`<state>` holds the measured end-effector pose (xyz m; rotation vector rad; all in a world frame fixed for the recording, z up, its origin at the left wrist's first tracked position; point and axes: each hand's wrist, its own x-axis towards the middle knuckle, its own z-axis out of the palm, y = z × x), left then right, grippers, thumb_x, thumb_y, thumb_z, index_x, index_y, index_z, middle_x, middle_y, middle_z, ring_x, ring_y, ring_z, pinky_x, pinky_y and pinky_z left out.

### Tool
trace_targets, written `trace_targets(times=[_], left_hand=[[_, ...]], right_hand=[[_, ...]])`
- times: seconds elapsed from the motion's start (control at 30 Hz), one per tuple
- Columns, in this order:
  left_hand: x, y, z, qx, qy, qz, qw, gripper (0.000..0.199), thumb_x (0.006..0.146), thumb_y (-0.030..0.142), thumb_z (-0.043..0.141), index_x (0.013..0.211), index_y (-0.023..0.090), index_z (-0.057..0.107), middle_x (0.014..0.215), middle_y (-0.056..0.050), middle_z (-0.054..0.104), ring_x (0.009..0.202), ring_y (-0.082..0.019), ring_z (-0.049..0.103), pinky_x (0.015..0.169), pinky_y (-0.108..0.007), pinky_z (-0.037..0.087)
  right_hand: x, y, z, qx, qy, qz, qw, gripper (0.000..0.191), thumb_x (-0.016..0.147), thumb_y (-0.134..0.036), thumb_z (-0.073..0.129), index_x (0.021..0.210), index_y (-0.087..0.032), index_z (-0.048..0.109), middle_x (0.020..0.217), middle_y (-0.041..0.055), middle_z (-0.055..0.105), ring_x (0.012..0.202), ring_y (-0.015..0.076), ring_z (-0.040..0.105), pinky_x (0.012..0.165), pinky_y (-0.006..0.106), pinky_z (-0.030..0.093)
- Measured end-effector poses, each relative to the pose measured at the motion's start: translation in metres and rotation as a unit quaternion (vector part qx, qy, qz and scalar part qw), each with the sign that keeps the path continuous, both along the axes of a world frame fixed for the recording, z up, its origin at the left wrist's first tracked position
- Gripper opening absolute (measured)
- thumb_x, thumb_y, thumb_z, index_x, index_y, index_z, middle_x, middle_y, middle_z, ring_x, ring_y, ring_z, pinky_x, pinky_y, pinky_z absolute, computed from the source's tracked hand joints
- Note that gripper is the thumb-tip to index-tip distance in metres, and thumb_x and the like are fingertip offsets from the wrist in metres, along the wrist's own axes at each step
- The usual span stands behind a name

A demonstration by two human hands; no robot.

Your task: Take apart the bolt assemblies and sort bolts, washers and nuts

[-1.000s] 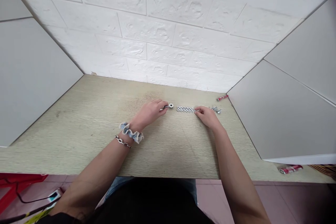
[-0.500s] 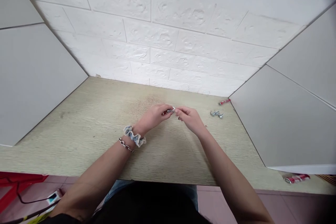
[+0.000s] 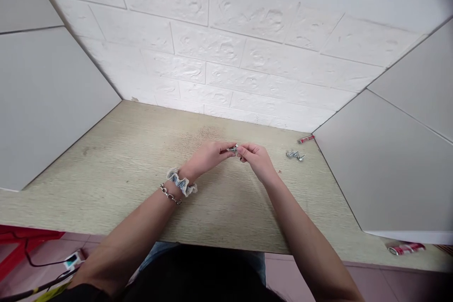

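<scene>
Above the middle of the board, my left hand (image 3: 212,155) pinches a small silvery metal part (image 3: 232,149) between thumb and fingers. My right hand (image 3: 253,155) meets it from the right, thumb and forefinger closed on the part's other end. The fingertips cover most of the part, so its exact kind cannot be made out. Off to the right of my hands lie several small silvery screws (image 3: 295,155) with wide heads, grouped close together.
A red battery-like cylinder (image 3: 306,139) lies by the right panel (image 3: 389,165); a similar red cylinder (image 3: 406,248) is near the front right edge. A white brick-patterned wall (image 3: 219,47) closes the back, a grey panel (image 3: 63,108) the left. Reddish specks (image 3: 205,134) mark the wooden surface (image 3: 141,151).
The hands stay together at nearly the same spot while the fingers shift around the metal part. Its pale ring-like edge, plainer before, is now more covered. The view has shifted slightly.
</scene>
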<state>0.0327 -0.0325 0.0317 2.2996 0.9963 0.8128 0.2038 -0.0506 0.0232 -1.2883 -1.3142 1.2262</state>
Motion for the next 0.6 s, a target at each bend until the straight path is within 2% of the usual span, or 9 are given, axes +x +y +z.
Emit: trace_targets(times=[0.17,0.33,0.47,0.6], left_hand=[[0.002,-0.002,-0.006,0.106,0.035,0.034,0.993,0.029,0.088,0.032,0.043,0.109,0.021,0.061,0.095,-0.003,0.068,0.079,-0.014,0.064,0.068,-0.022,0.046],[-0.001,0.001,-0.009,0.149,0.033,0.079,0.985,0.032,0.088,0.031,0.045,0.115,0.02,0.058,0.091,-0.004,0.069,0.074,-0.014,0.064,0.067,-0.021,0.047],[-0.004,0.003,-0.009,0.173,0.023,0.099,0.98,0.033,0.088,0.029,0.044,0.118,0.02,0.056,0.096,-0.006,0.068,0.077,-0.015,0.065,0.065,-0.022,0.047],[-0.006,0.007,-0.012,0.156,0.018,0.152,0.976,0.034,0.088,0.032,0.045,0.119,0.022,0.055,0.092,-0.005,0.069,0.073,-0.016,0.065,0.064,-0.023,0.047]], right_hand=[[-0.005,0.003,-0.005,-0.03,0.06,-0.012,0.998,0.03,0.062,-0.042,0.067,0.074,-0.014,0.066,0.061,0.0001,0.058,0.054,0.0076,0.048,0.057,0.023,0.039],[-0.011,0.011,0.004,-0.055,0.153,0.025,0.986,0.03,0.057,-0.037,0.073,0.077,-0.016,0.068,0.07,0.0013,0.063,0.064,0.0087,0.053,0.066,0.024,0.042],[-0.015,0.021,0.011,-0.034,0.118,0.06,0.991,0.028,0.058,-0.033,0.073,0.08,-0.016,0.068,0.075,0.0018,0.064,0.067,0.0091,0.054,0.067,0.025,0.043],[-0.016,0.031,0.012,0.002,0.058,0.035,0.998,0.03,0.06,-0.033,0.07,0.085,-0.017,0.066,0.079,0.0033,0.065,0.069,0.0111,0.056,0.064,0.025,0.044]])
